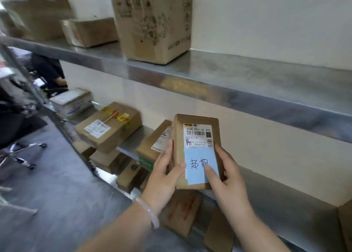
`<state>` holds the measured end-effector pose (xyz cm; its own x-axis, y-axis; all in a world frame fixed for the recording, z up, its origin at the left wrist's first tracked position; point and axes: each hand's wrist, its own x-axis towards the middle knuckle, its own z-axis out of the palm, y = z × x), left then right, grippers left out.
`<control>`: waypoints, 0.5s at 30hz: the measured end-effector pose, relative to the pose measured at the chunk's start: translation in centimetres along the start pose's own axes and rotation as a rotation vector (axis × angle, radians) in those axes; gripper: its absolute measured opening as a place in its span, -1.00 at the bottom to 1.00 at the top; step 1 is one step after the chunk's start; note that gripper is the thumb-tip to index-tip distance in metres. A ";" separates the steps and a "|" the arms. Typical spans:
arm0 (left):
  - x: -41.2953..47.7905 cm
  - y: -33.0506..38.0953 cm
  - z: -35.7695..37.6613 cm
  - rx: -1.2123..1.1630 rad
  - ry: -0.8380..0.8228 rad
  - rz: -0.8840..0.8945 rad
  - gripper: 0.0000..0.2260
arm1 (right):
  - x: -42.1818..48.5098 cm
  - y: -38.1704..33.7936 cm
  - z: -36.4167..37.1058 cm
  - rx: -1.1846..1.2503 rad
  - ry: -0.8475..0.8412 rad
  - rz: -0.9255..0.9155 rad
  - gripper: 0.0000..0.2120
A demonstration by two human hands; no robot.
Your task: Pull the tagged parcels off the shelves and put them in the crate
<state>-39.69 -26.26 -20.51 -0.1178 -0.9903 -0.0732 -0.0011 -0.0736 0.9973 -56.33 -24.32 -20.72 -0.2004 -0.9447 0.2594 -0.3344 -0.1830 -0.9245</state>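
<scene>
Tagged parcel (179, 137) in both hands, apparently lifted clear in front of the gap between the upper shelf (238, 74) and the lower shelf (285, 209) — a small cardboard box stood on end, its long axis running from 12 to 6 o'clock, label face toward the camera. The left hand (165, 167) grips its edge at about 8 o'clock, thumb on the front. The right hand (226, 177) clamps the opposite edge at about 4 o'clock, thumb pressed on the handwritten blue tag (192, 154) below the shipping label (198, 135). Both hands hold the box's lower half, neither nearer than the other. More parcels (108, 129) lie on the lower shelf toward 9 o'clock. The crate is out of view — reaching it likely means turning from the shelves.
</scene>
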 end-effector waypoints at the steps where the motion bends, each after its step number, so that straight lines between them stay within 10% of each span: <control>1: -0.5 0.2 -1.5 0.024 0.051 0.019 -0.50 | 0.0 -0.4 1.3 0.002 -0.028 -0.019 -0.50; 15: -11.3 2.8 -27.4 0.180 0.569 0.292 -0.51 | -3.7 -12.3 25.9 0.049 -0.433 -0.307 -0.46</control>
<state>-11.14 -18.49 -17.06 0.4043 -0.8779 0.2564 -0.2199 0.1788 0.9590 -27.62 -25.58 -17.56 0.3024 -0.8695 0.3906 -0.2726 -0.4716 -0.8386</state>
